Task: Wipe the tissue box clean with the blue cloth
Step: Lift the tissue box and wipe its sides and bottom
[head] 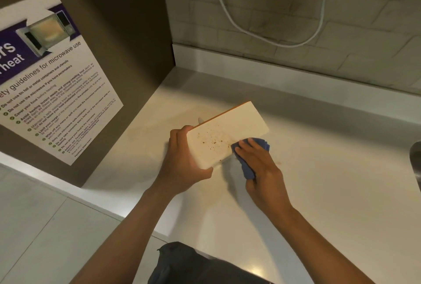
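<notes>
Tissue box (pixel 224 133) tilted on worktop (pixel 319 181), gripped at near end by left hand (pixel 182 158). Blue cloth (pixel 248 158) bunched in right hand (pixel 262 167), pressed against box's speckled face. Cloth mostly hidden under fingers.

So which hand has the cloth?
The right hand presses the blue cloth against the tissue box; the left hand only grips the box's end.

Box (pixel 224 132) on counter (pixel 319 192), cloth (pixel 249 158) R.
</notes>
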A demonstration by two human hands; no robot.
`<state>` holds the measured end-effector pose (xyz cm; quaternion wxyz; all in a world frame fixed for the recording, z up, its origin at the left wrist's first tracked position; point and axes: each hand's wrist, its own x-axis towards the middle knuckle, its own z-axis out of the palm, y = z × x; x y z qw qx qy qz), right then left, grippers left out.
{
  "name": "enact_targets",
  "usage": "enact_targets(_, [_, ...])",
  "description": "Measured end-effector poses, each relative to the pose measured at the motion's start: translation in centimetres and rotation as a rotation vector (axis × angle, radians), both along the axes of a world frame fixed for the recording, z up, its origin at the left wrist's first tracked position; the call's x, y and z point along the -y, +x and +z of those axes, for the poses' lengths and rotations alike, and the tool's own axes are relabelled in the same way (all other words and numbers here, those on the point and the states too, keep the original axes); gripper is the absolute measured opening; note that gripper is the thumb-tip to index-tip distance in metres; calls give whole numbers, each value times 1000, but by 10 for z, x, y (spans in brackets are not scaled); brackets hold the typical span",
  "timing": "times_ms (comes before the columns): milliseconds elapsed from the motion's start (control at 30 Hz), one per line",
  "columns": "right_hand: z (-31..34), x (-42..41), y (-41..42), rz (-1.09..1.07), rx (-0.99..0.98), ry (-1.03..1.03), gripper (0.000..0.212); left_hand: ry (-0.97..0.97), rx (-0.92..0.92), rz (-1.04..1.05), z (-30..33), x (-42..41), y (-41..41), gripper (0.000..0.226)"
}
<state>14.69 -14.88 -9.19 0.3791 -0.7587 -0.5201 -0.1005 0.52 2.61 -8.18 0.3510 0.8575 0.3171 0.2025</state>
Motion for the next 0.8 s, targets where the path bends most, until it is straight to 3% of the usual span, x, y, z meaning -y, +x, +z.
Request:
enact_targets(200, [8, -7, 18, -117, -87, 20, 37, 6, 12, 3, -2, 4, -2, 109])
enact_targets(400, [-3, 4, -6, 28, 28, -25, 40, 38, 1, -9, -2, 3, -1, 113])
enact_targets(567, [6, -9, 16, -115, -30, 28, 31, 39, 5, -9, -4, 5, -1, 114])
enact_targets(800, [0, 2, -4, 13, 78, -65, 32, 84, 41, -32, -7, 7, -3, 113])
